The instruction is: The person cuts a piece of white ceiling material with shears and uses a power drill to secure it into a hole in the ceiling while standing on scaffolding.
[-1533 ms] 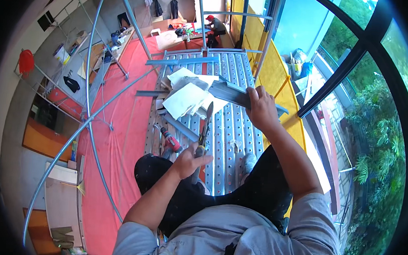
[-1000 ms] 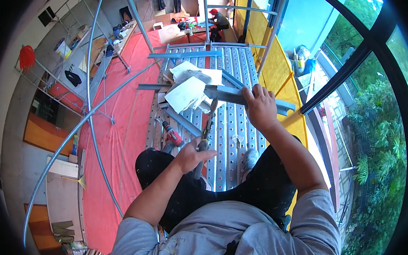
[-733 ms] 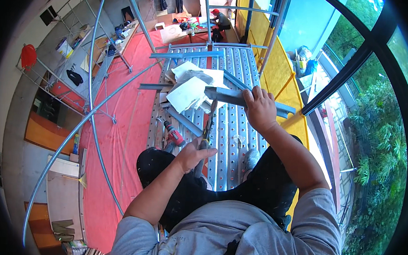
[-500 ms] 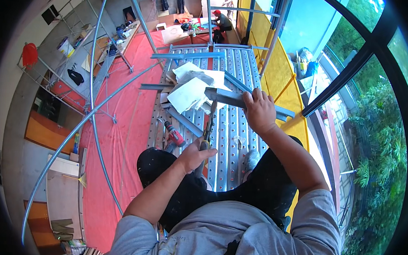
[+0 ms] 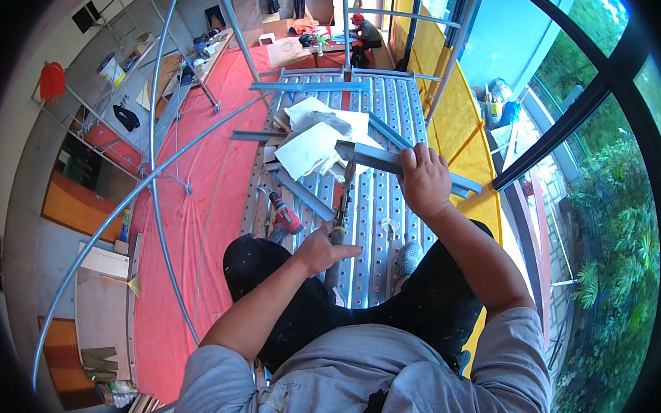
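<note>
Metal channel point(image 5: 378, 158) in one hand, snips point(image 5: 347, 196) at its end

From my remote seat, through the head view, largest first. Red sheeting point(image 5: 185, 266) covers the floor at left. The perforated metal deck point(image 5: 364, 275) runs straight ahead beneath both hands, a yellow panel point(image 5: 459, 112) along its right side. At the far end, a person in a red cap point(image 5: 368, 33) bends by a cluttered table.

Torn white board pieces point(image 5: 307, 145) lie heaped mid-deck. The channel is above the deck, its left end just beside that heap, the rest slanting off to the right. Right hand point(image 5: 426, 183): fingers wrapped over the channel's upper edge, firm hold. Left hand point(image 5: 322, 252): curled round the snips' handles, one digit sticking out to the right. Blade tips overlap the channel's left end; I cannot tell whether they bite, nor how far the handles are spread.

A red-and-black drill point(image 5: 285, 213) lies left of the snips. Off left, a white bucket point(image 5: 112, 72) bears a yellow label, its print too small for me to read.
</note>
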A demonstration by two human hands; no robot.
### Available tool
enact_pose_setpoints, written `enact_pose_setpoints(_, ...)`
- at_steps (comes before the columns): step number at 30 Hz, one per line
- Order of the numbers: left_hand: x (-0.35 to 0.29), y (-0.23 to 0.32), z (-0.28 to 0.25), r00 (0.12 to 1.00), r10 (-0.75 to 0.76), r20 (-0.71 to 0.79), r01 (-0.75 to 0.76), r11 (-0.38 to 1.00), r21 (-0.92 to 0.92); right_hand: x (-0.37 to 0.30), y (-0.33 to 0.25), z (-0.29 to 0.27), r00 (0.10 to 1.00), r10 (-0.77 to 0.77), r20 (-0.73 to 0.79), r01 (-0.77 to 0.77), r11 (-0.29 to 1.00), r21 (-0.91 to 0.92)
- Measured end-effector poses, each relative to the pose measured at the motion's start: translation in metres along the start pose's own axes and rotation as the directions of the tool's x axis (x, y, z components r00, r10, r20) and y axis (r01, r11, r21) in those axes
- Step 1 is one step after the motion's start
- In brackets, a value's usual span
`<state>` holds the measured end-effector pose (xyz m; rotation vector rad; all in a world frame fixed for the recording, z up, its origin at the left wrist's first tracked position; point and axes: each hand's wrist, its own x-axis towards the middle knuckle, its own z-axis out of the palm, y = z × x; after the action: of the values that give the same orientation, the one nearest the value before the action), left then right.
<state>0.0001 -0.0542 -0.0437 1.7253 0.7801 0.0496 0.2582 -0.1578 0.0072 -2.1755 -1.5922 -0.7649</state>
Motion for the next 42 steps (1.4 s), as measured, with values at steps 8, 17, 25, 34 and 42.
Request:
enact_pose_setpoints(8, 0.006, -0.012, -0.002, 0.999, 0.021, -0.037, -0.021, 1.000, 0.010, 0.002, -0.001, -0.004, 0.999, -0.004, -0.039, 0.004, 1.000, 0.014)
enact_pose_setpoints(17, -0.006, 0.006, -0.029, 0.996, 0.063, -0.057, -0.054, 0.987, 0.149, 0.012, -0.012, -0.025, 0.998, 0.046, -0.044, -0.044, 0.998, 0.042)
enact_pose_setpoints(25, -0.108, 0.044, -0.113, 0.994, -0.105, 0.030, 0.103, 0.993, 0.053, 0.026, -0.075, -0.061, 0.999, 0.038, 0.014, -0.039, 0.993, 0.112)
enact_pose_setpoints(34, -0.131, 0.015, -0.100, 0.973, -0.168, -0.156, 0.163, 0.986, -0.043, 0.021, -0.113, -0.058, 0.987, 0.035, 0.154, -0.061, 0.984, 0.169)
enact_pose_setpoints(42, -0.136, 0.002, -0.101, 0.968, -0.038, -0.249, 0.085, 0.980, 0.182, 0.032, -0.125, -0.064, 0.966, -0.025, 0.256, -0.033, 0.976, 0.217)
